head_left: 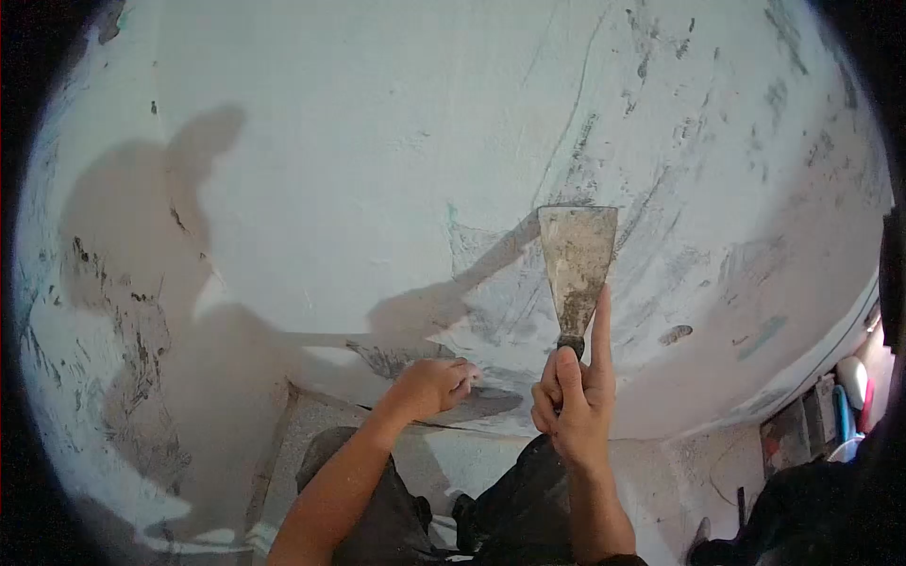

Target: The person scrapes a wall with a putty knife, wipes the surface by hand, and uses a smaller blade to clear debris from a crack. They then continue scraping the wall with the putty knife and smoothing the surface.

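Observation:
My right hand (578, 401) is wrapped round the dark handle of a putty knife (579, 255), index finger stretched along the blade's right side. The wide, stained blade points up, its top edge at or very near the pale wall (377, 170). Lower and to the left, my left hand (436, 387) is closed in front of the wall's lower part, its fingers curled in. Whether anything is inside those fingers is hidden. Dark scrape marks and rough patches run over the wall around the blade.
A wall corner runs down the left side, with dark scuffed patches. Below are my legs (514, 500) in dark trousers and the dusty floor (651, 481). A crate (797, 434) with assorted items and a dark cloth-like heap (812, 514) are at the lower right.

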